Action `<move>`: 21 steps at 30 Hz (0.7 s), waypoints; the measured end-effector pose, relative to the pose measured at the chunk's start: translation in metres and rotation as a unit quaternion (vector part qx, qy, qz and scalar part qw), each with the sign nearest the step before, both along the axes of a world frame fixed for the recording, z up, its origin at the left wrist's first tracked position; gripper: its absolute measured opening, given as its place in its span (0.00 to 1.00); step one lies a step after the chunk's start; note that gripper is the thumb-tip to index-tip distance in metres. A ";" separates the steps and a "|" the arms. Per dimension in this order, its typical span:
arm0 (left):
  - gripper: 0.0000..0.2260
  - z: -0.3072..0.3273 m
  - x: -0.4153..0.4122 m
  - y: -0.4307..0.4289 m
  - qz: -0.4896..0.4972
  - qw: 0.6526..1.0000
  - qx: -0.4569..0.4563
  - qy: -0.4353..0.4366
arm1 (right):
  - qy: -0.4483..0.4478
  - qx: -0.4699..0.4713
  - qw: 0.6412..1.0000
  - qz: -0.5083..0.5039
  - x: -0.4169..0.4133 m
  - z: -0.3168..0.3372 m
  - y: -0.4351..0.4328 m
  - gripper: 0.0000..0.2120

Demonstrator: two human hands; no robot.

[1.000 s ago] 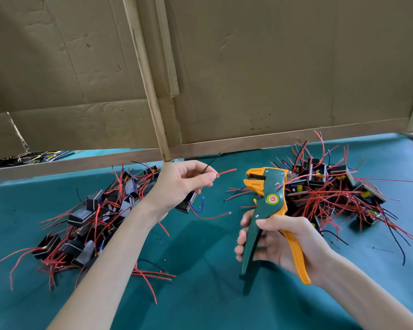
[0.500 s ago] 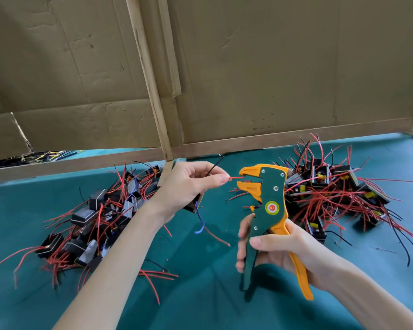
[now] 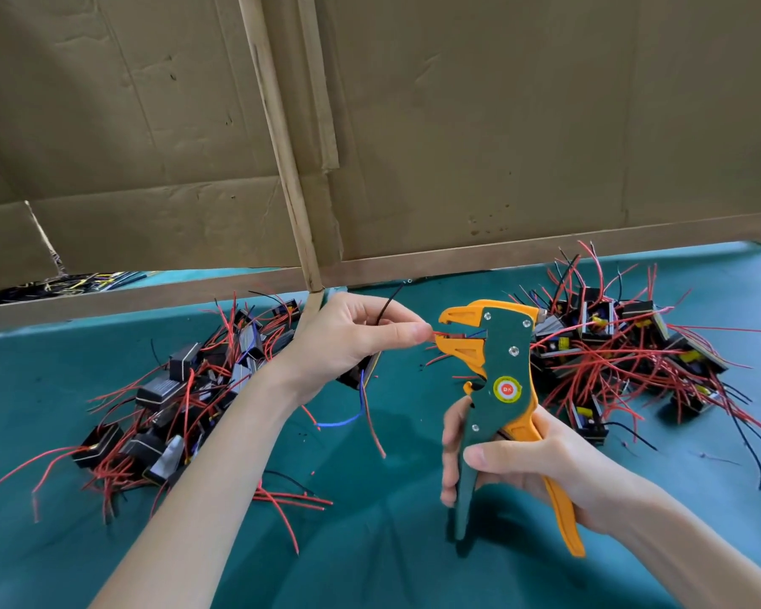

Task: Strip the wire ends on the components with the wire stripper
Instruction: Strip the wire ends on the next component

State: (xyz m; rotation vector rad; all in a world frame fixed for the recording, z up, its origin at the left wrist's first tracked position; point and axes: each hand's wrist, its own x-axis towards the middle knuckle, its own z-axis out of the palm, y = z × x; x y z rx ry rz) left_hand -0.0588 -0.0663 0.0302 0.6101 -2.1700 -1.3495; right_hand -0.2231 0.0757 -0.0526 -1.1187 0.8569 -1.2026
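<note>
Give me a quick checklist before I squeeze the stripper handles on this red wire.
1. Tip of the red wire between the open jaws of the wire stripper: ok.
2. Pinch by the left hand just outside the jaws: ok.
3. Grip of the right hand round both handles: ok.
4. Fingertips outside the jaws: ok, but close.
5. Depth of wire in the jaws: cannot tell.
6. Loose black wire clear of the jaws: ok.

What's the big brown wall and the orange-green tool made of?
The brown wall looks like matte cardboard: creases, dents and torn edges show. The wire stripper seems hard, smooth plastic in orange and green, with shiny metal screws.
</note>
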 end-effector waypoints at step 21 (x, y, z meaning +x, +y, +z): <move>0.08 0.008 0.005 0.001 -0.024 0.999 0.001 -0.021 | 0.078 -0.012 0.994 -0.072 0.014 0.010 0.008 0.08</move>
